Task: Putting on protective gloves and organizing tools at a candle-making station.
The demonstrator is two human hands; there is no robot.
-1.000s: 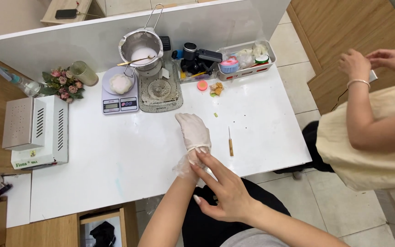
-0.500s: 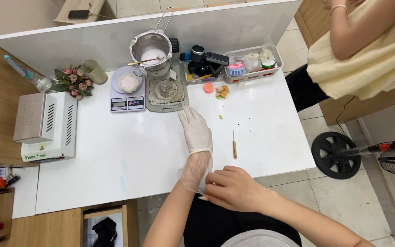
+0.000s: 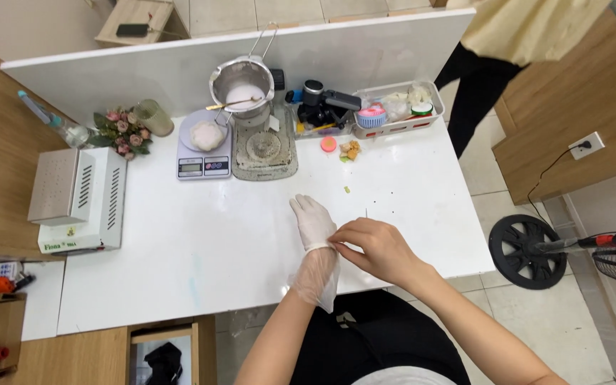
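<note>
On the white table (image 3: pixel 180 257), the left hand (image 3: pixel 313 222) lies flat with fingers stretched forward and together, inside a thin clear glove (image 3: pixel 316 267) whose loose cuff bunches over the wrist. The bare right hand (image 3: pixel 376 248) reaches across from the right and pinches the glove's edge at the left wrist between thumb and fingertips.

The other things are placed relative to the digital scale (image 3: pixel 204 158), which sits at the back of the table, well beyond the hands. On its platform rests a shallow dish holding a white lump (image 3: pixel 207 134). Just right of the scale stands a small heater base (image 3: pixel 265 148), and behind that a metal pot (image 3: pixel 242 87) with pale white contents and a spoon handle across the rim. Further right is a clear tray (image 3: pixel 433 120) of small items — a pink round piece, a tape roll, some wrapped bits. Left of the scale stands a bunch of pink flowers (image 3: pixel 124 130) beside a glass jar (image 3: pixel 155 117); further left — a white box-shaped appliance (image 3: pixel 80 199).
</note>
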